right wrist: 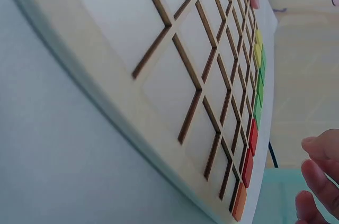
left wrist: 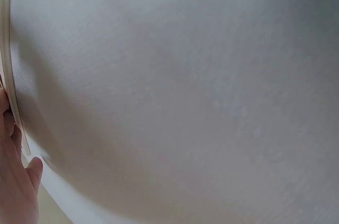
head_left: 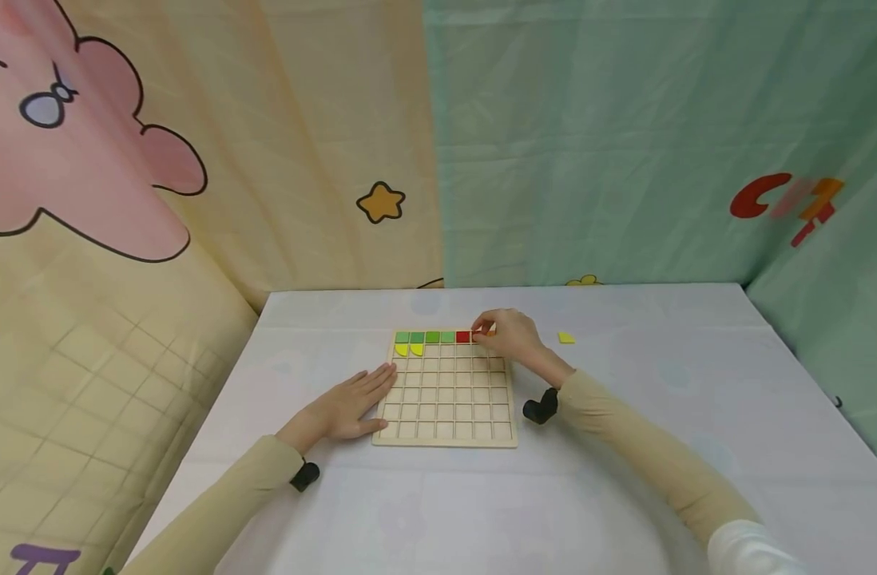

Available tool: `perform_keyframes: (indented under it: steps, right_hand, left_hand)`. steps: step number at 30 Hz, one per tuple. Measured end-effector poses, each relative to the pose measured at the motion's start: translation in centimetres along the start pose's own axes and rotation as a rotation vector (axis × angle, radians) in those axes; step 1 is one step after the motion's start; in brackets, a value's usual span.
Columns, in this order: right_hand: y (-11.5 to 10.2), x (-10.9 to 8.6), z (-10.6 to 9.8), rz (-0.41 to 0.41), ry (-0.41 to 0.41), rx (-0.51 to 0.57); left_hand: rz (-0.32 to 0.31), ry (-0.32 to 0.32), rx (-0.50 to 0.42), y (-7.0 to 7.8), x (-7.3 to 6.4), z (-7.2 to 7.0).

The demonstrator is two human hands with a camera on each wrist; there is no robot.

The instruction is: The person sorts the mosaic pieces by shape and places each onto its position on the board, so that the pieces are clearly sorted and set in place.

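A pale wooden grid board (head_left: 438, 442) lies on the table. My left hand (head_left: 355, 403) lies beside it, fingers extended and touching its left edge; the left wrist view shows part of this hand (left wrist: 16, 181) at that edge. My right hand (head_left: 513, 334) hovers over the board's far right corner with bent fingers. In the right wrist view its fingertips (right wrist: 312, 173) are close to the red tiles (right wrist: 253, 138) and the orange tile (right wrist: 240, 202), with nothing visible between them. Green tiles (head_left: 432, 337) continue the far row leftward. Two yellow rounded tiles (head_left: 416, 350) sit in the second row.
A loose yellow tile (head_left: 566, 338) lies on the white-covered table (head_left: 625, 495), right of the board. Printed curtains (head_left: 589, 144) hang behind and beside the table. Black wrist devices (head_left: 541, 406) sit at both cuffs.
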State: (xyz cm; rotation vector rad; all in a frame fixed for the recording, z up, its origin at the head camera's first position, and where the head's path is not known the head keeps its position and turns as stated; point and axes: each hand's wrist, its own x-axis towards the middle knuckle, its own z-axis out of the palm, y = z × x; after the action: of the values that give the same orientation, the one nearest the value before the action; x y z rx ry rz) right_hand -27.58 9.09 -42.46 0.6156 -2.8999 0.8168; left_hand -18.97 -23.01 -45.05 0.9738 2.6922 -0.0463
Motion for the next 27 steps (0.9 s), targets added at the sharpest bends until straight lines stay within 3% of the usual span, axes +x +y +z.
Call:
perform_keyframes:
  steps: [19,27]
  right_hand:
    - [3.1,-3.0,-3.1,0.068,0.041,-0.049]
    - [4.1,-4.2,-4.1,0.073,0.064,-0.036]
  left_hand:
    - [-0.012,-0.04,-0.019,0.2,0.1,0.1]
    - [-0.004,-0.022,0.02,0.2,0.1,0.0]
